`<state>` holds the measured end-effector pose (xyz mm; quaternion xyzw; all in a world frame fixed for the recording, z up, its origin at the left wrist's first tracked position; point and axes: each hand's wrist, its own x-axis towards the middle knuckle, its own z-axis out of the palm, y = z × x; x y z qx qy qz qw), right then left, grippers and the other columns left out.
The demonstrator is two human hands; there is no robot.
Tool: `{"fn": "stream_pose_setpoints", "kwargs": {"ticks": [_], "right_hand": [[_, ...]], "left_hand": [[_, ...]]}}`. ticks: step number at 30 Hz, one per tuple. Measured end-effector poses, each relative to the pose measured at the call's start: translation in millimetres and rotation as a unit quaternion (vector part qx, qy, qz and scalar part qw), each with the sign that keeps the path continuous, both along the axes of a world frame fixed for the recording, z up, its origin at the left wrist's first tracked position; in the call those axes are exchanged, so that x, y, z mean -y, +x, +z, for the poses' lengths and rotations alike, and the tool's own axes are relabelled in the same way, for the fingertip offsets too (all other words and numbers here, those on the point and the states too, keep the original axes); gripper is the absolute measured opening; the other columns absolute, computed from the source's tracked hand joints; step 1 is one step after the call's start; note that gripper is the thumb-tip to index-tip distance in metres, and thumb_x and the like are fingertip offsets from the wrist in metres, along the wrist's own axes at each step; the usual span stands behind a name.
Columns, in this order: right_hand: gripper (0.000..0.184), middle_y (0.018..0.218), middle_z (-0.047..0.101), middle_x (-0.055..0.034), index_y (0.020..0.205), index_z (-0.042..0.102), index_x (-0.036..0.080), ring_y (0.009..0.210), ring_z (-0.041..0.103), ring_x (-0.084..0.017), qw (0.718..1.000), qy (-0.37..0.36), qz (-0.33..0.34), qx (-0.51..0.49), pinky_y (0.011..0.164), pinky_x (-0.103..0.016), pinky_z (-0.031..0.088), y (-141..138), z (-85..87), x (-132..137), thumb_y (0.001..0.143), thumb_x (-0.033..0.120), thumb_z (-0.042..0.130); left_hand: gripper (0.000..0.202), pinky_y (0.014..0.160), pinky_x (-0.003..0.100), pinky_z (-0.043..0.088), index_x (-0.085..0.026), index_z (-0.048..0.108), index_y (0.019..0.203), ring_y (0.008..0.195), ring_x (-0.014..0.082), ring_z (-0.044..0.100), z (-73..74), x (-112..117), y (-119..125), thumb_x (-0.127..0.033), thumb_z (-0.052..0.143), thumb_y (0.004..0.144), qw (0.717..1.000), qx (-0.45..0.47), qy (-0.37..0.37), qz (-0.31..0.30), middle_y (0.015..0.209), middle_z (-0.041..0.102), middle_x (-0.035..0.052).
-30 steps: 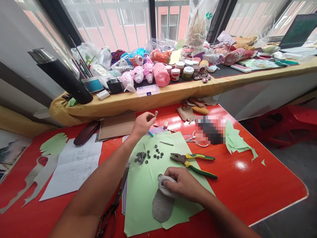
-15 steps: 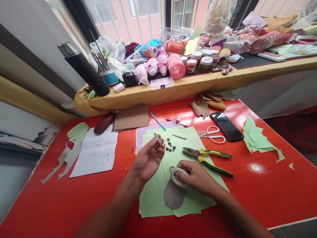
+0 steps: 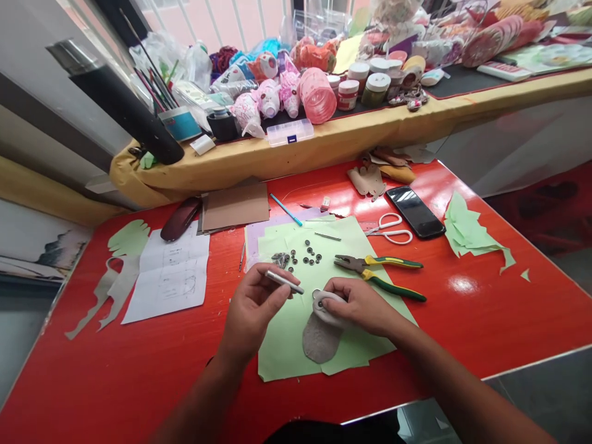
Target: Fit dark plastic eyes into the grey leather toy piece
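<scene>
My left hand (image 3: pixel 247 311) is closed on a short silver metal rod (image 3: pixel 283 282), which looks like a snap-setting punch, its tapered end pointing right. My right hand (image 3: pixel 363 305) pinches a grey leather piece (image 3: pixel 321 340) folded over at the top. A dark snap button (image 3: pixel 320 303) shows in the fold beside my thumb, and a small metal ring (image 3: pixel 316 293) sticks out at its edge. The lower rounded flap hangs over green paper (image 3: pixel 282 361). Several loose dark snap parts (image 3: pixel 311 261) lie just beyond my hands, next to a small pile of metal pieces (image 3: pixel 279 259).
Pliers (image 3: pixel 379 271), white-handled scissors (image 3: pixel 391 229) and a phone (image 3: pixel 415 213) lie to the right. A drawn-on sheet (image 3: pixel 171 277) and a dark red case (image 3: pixel 181 220) are on the left. A tall black flask (image 3: pixel 129 111) and paint jars (image 3: pixel 348 95) stand on the ledge.
My left hand has moved left and down, turning the rod so more of its length shows. This uncovers the small metal pile. My right hand still holds the leather piece; the view has tilted down.
</scene>
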<state>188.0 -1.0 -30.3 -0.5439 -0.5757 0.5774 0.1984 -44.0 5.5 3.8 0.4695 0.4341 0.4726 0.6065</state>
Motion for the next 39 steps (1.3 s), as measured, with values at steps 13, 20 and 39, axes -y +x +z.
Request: {"fn": "stream_pose_setpoints", "kwargs": {"ticks": [13, 20, 39], "right_hand": [[0.016, 0.071, 0.057, 0.0012, 0.08, 0.068, 0.018, 0.066, 0.047, -0.014, 1.0, 0.003, -0.005, -0.003, 0.055, -0.024, 0.032, -1, -2.2, -1, 0.085, 0.033, 0.063], [0.014, 0.072, 0.059, 0.0008, 0.081, 0.069, 0.019, 0.067, 0.05, -0.015, 1.0, 0.006, -0.004, -0.008, 0.056, -0.023, 0.034, 0, -5.0, -2, 0.085, 0.031, 0.063], [0.013, 0.076, 0.069, -0.0008, 0.079, 0.07, 0.02, 0.07, 0.058, -0.017, 0.996, 0.047, -0.003, 0.081, 0.057, -0.027, 0.031, -6, -5.7, -3, 0.086, 0.029, 0.065]], "left_hand": [[0.02, 0.091, 0.038, 0.058, -0.026, 0.067, 0.111, 0.104, 0.0225, 0.072, -31.3, 23, 8, -0.011, 0.063, 0.097, 0.943, -0.234, 0.212, -0.102, 0.109, 0.077, 0.0063], [0.023, 0.089, 0.038, 0.059, -0.027, 0.067, 0.112, 0.103, 0.0227, 0.072, -34.0, 21, 11, -0.01, 0.063, 0.097, 0.931, -0.253, 0.237, -0.116, 0.108, 0.077, 0.0054], [0.031, 0.091, 0.037, 0.059, -0.028, 0.065, 0.117, 0.103, 0.0241, 0.075, -48.9, 20, 14, -0.007, 0.06, 0.095, 0.884, -0.302, 0.338, -0.11, 0.108, 0.079, 0.0075]]}}
